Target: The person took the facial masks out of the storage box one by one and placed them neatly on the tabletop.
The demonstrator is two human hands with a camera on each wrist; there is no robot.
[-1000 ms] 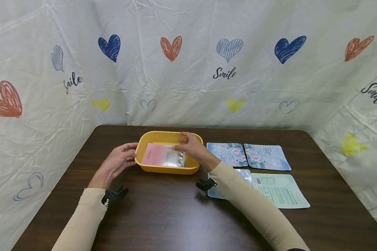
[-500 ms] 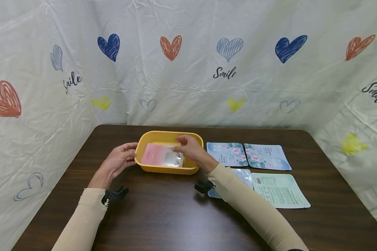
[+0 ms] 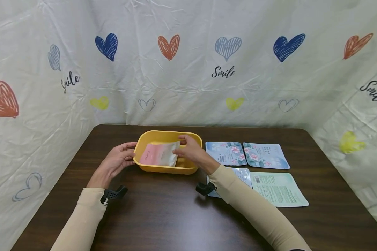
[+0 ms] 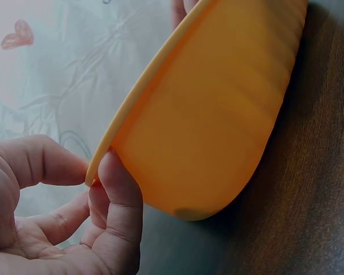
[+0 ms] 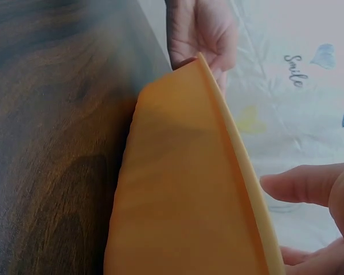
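A yellow plastic basket (image 3: 163,169) stands at the back of the table. My left hand (image 3: 120,161) pinches its left rim; in the left wrist view the thumb and a finger (image 4: 119,189) grip the edge from both sides. Inside lies a pink and silver sheet mask packet (image 3: 158,154), its right end tilted up. My right hand (image 3: 193,151) reaches over the basket's right side and pinches that raised end between thumb and fingers. The right wrist view has the basket wall (image 5: 178,183) in front of the packet, hiding it, with the right thumb (image 5: 298,183) behind the rim.
To the right of the basket lie two blue flowered packets (image 3: 227,153) (image 3: 265,156) side by side. Nearer me are a pale green packet (image 3: 279,189) and another blue one (image 3: 243,176), partly under my right forearm. A white curtain (image 3: 188,80) hangs behind the table (image 3: 163,216).
The right fingers have drawn in onto the packet's right end, which has lifted and shifted slightly left. My left hand keeps its hold on the rim.
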